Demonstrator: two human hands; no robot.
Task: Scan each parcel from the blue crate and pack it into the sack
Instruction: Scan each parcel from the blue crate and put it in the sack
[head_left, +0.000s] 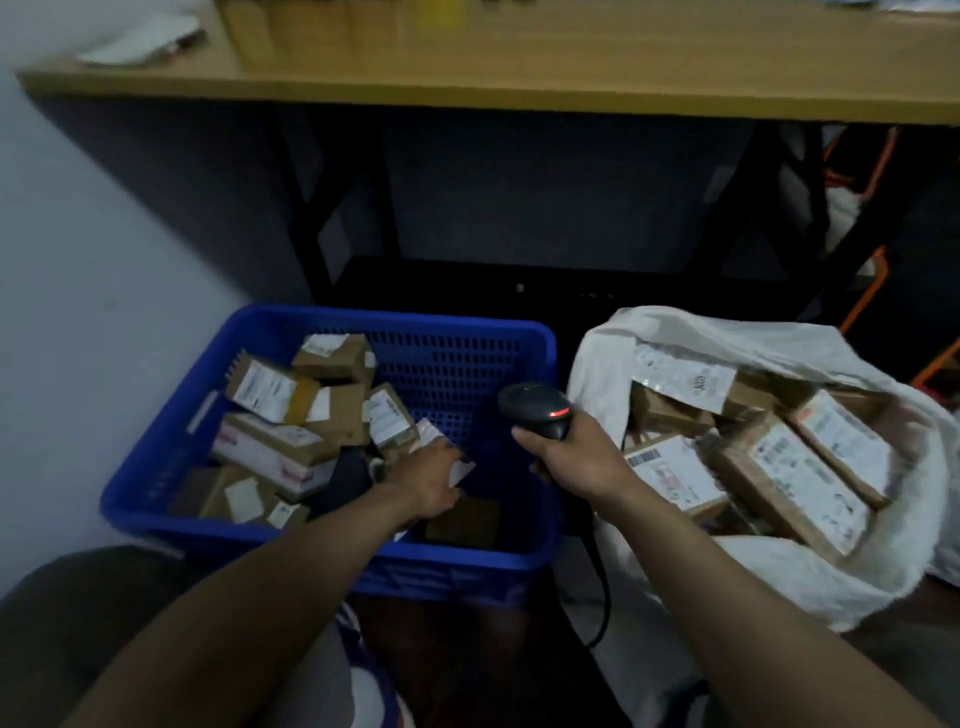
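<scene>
A blue crate (452, 332) stands on the floor at centre left with several brown cardboard parcels (275, 441) piled in its left half. My left hand (428, 475) reaches into the crate and closes around a small white-labelled parcel (462, 470) near its middle. My right hand (576, 452) hovers between crate and sack, gripping a black handheld scanner (537, 408) with a red light showing; its cable hangs down. To the right, an open white sack (779, 566) holds several labelled parcels (795, 478).
A wooden table (519, 78) with black legs stands just behind the crate and sack. A pale wall (78, 312) runs along the left. Orange-edged items (862, 291) lie under the table at far right. My knees show at the bottom of the frame.
</scene>
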